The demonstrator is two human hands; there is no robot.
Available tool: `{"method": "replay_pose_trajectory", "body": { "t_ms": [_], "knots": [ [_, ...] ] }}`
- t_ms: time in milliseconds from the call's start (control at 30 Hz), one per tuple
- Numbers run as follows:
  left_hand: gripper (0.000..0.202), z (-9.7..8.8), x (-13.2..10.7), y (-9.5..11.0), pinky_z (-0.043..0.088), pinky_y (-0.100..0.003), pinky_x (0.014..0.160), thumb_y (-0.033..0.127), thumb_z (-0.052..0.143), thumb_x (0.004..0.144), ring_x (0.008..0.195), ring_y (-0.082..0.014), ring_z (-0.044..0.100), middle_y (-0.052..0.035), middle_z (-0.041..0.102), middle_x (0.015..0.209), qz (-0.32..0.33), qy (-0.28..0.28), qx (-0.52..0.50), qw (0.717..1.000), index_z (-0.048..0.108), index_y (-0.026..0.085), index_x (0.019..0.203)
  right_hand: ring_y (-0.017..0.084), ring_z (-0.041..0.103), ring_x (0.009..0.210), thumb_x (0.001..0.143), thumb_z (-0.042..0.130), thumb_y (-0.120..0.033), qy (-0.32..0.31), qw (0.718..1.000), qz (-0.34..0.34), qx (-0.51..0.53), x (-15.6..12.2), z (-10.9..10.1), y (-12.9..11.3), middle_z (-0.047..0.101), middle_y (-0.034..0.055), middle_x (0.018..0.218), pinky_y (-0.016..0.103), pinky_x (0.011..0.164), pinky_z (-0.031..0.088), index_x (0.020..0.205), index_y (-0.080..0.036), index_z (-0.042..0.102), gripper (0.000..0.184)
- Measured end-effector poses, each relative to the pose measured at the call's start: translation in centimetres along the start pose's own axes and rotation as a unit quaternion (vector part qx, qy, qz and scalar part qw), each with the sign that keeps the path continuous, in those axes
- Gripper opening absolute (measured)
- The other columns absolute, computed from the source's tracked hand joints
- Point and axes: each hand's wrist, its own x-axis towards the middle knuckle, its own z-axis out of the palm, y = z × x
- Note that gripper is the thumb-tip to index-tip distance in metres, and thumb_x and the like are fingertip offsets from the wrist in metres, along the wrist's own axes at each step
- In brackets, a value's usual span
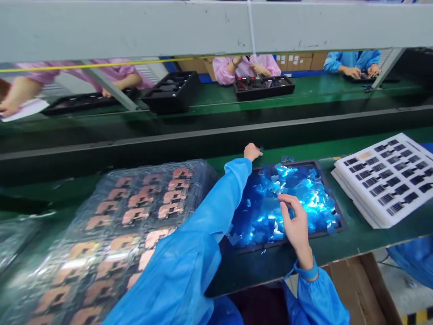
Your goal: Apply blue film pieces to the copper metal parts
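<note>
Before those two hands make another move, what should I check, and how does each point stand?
1. Left hand gripping something: cannot tell; its fingertips are blurred.
2. Right hand over the film pieces: ok.
3. Right hand's pinch holding film: cannot tell.
4. All film inside the dark tray: not ok; a stray piece lies past its far edge.
5. White panels apart from that tray: ok.

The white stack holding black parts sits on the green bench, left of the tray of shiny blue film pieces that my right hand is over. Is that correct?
Only the side is wrong: the white stack sits right of the tray of shiny blue film pieces. The head view shows this.
</note>
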Motion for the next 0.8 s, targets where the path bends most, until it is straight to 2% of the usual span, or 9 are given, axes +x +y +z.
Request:
{"method": "replay_pose_trajectory", "body": {
  "t_ms": [67,133,267,333,400,500,600,733,800],
  "knots": [
    [0.029,-0.8,-1.2,0.4,0.055,-0.034,0.079,0.022,0.095,0.076,0.077,-0.0211,0.067,-0.0066,0.071,0.075,-0.007,-0.014,-0.028,0.999,0.067,0.014,0.079,0.026,0.075,0.114,0.11,0.059,-0.041,0.011,1.0,0.01,0.014,0.7,-0.1,-0.1,0.078,0.0116,0.121,0.044,0.1,0.064,0.118,-0.024,0.075,0.025],
    [0.024,-1.5,-3.6,0.6,0.057,-0.033,0.075,0.023,0.093,0.079,0.075,-0.0194,0.069,-0.0087,0.075,0.081,-0.009,-0.036,-0.055,0.998,0.071,0.014,0.082,0.026,0.076,0.114,0.109,0.061,-0.043,0.022,0.998,0.022,0.046,1.7,0.1,-0.4,0.077,0.0133,0.126,0.044,0.103,0.064,0.128,-0.023,0.07,0.029],
    [0.032,-2.1,-11.2,0.0,0.06,-0.034,0.071,0.031,0.099,0.073,0.077,-0.023,0.074,-0.0117,0.08,0.088,0.008,-0.123,-0.149,0.981,0.077,0.014,0.09,0.026,0.075,0.12,0.103,0.068,-0.045,0.012,0.993,0.036,0.111,3.7,1.3,-0.9,0.074,0.0155,0.135,0.043,0.102,0.065,0.142,-0.022,0.061,0.046],
    [0.035,-1.8,-15.0,-0.6,0.06,-0.033,0.068,0.034,0.099,0.071,0.074,-0.0232,0.074,-0.0098,0.079,0.082,0.016,-0.149,-0.185,0.971,0.077,0.015,0.091,0.025,0.076,0.115,0.097,0.075,-0.048,-0.013,0.989,0.05,0.138,4.3,2.0,-1.0,0.076,0.0132,0.13,0.04,0.096,0.066,0.136,-0.022,0.065,0.048],
    [0.035,-1.2,-17.9,-1.1,0.059,-0.032,0.065,0.037,0.098,0.07,0.07,-0.0224,0.073,-0.0072,0.078,0.077,0.022,-0.137,-0.198,0.97,0.077,0.016,0.088,0.025,0.078,0.101,0.092,0.08,-0.052,-0.037,0.984,0.074,0.156,4.3,2.5,-1.0,0.08,0.0095,0.112,0.037,0.086,0.067,0.118,-0.022,0.072,0.041],
    [0.034,-0.2,-20.5,-1.9,0.06,-0.032,0.069,0.041,0.096,0.072,0.076,-0.0238,0.075,-0.0063,0.079,0.082,0.055,-0.075,-0.19,0.977,0.078,0.018,0.088,0.024,0.078,0.087,0.091,0.08,-0.057,-0.055,0.979,0.098,0.167,3.6,2.8,-1.0,0.08,0.0057,0.093,0.037,0.08,0.067,0.1,-0.022,0.075,0.037],
    [0.033,0.2,-21.8,-2.4,0.061,-0.033,0.076,0.044,0.094,0.074,0.083,-0.0255,0.077,-0.0065,0.081,0.088,0.066,-0.024,-0.182,0.981,0.079,0.02,0.09,0.026,0.079,0.09,0.095,0.076,-0.059,-0.07,0.976,0.097,0.184,2.9,2.6,-1.0,0.081,0.0054,0.098,0.04,0.085,0.069,0.102,-0.023,0.079,0.037],
    [0.033,-0.3,-23.0,-3.0,0.061,-0.033,0.073,0.043,0.094,0.074,0.077,-0.0243,0.076,-0.0067,0.081,0.085,0.042,-0.014,-0.193,0.98,0.08,0.019,0.092,0.028,0.08,0.091,0.102,0.064,-0.065,-0.121,0.974,0.09,0.167,2.7,2.3,-1.0,0.081,0.0052,0.099,0.043,0.083,0.071,0.104,-0.024,0.082,0.045],
    [0.035,-0.7,-23.6,-3.2,0.061,-0.033,0.071,0.042,0.095,0.073,0.076,-0.024,0.075,-0.007,0.081,0.085,0.033,-0.008,-0.201,0.979,0.08,0.019,0.094,0.027,0.08,0.097,0.108,0.054,-0.064,-0.141,0.977,0.071,0.141,2.7,2.3,-1.3,0.082,0.006,0.106,0.041,0.082,0.071,0.112,-0.025,0.082,0.048]
  ]
}}
